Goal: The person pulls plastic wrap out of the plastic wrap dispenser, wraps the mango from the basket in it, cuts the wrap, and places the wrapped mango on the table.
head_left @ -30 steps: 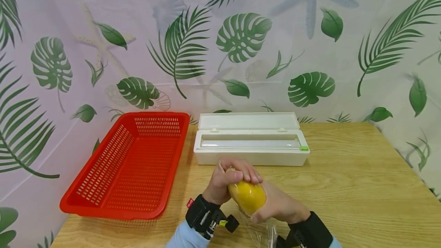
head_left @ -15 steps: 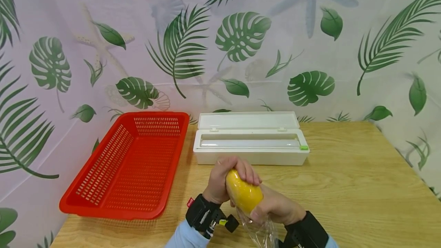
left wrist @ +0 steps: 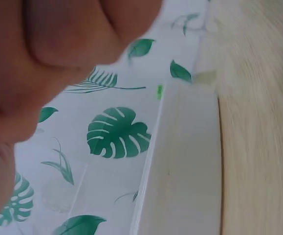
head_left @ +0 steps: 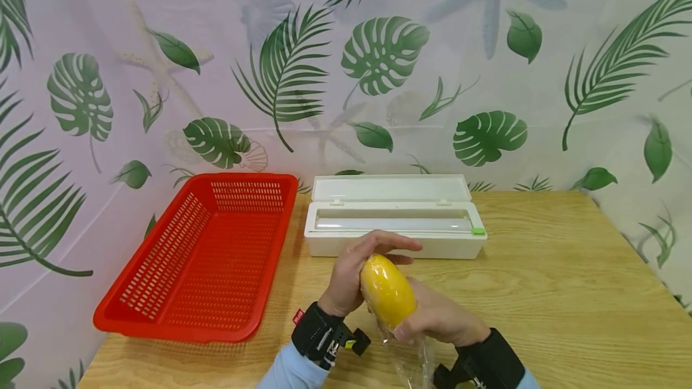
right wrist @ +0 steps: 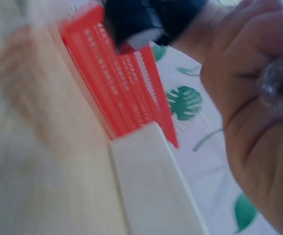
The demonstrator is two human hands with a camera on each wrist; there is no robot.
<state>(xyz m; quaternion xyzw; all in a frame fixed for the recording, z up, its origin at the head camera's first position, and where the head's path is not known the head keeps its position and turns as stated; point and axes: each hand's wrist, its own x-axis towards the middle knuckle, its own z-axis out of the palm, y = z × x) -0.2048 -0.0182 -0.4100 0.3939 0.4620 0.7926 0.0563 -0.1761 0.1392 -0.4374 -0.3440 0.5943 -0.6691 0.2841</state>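
A yellow oval fruit, smooth and glossy under clear plastic film, is held above the table in the head view; its exact kind is not plain. My right hand grips its lower end, with the thumb across the near side. Loose clear film hangs down below that hand. My left hand lies against the fruit's left side, its fingers stretched out over the top and lifted off it. Big blurred fingers fill the upper left of the left wrist view. Crumpled film shows against a palm in the right wrist view.
A white cling film dispenser with its lid raised stands just beyond the hands, a roll inside. The red plastic basket sits to the left on the wooden table. A leaf-patterned cloth hangs behind.
My left fingers have uncurled from the fruit's top and straightened. The fruit has turned a little more upright and shows more of its surface. My right hand has kept its grip.
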